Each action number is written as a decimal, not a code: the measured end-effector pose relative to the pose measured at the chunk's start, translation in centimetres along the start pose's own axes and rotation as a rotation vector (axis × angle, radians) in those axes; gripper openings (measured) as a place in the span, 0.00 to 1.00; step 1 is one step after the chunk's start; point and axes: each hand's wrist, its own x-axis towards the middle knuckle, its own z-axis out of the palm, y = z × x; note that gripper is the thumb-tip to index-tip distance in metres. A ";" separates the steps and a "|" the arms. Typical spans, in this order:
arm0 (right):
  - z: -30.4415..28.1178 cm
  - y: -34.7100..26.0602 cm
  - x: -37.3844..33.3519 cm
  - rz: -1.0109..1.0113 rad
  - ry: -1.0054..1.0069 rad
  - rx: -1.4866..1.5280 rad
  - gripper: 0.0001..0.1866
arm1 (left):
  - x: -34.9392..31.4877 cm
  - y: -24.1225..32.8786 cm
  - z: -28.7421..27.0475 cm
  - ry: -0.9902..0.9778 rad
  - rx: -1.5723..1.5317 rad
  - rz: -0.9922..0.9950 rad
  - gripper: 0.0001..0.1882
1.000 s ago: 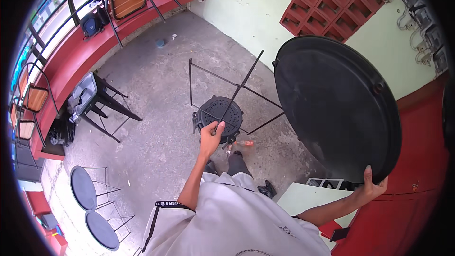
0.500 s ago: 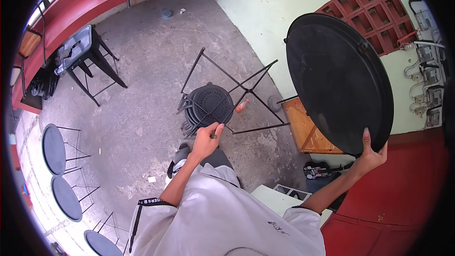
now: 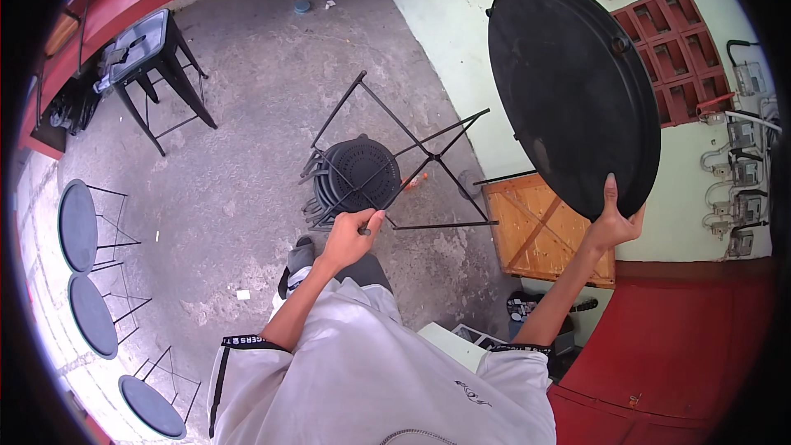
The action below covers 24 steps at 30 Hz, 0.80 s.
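Observation:
A large round black tabletop (image 3: 568, 91) with a raised rim is tilted up at my right. My right hand (image 3: 614, 224) grips its lower edge, thumb on the flat face and fingers behind the rim. To its left stands a crossed black metal leg frame (image 3: 399, 133). My left hand (image 3: 354, 235) is closed in a fist around the near end of one of the frame's rods. Whether frame and top are joined, I cannot tell. Seen through the rods, a stack of black stools (image 3: 360, 171) with a perforated round seat stands on the floor.
Round tables (image 3: 78, 227) line the left side. A tall black metal stool (image 3: 156, 62) is at the far left. A wooden panel (image 3: 552, 235) leans by the pale wall, near an orange item (image 3: 414, 182). A red surface (image 3: 659, 346) fills the lower right.
The tabletop and my right hand have moved a little up and left in view. My left hand keeps its hold on the rod. The whole view has shifted slightly.

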 end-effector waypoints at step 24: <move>5.2 -0.9 -0.6 -0.012 -0.046 0.136 0.24 | 0.5 -0.4 -2.7 -0.020 0.048 0.017 0.20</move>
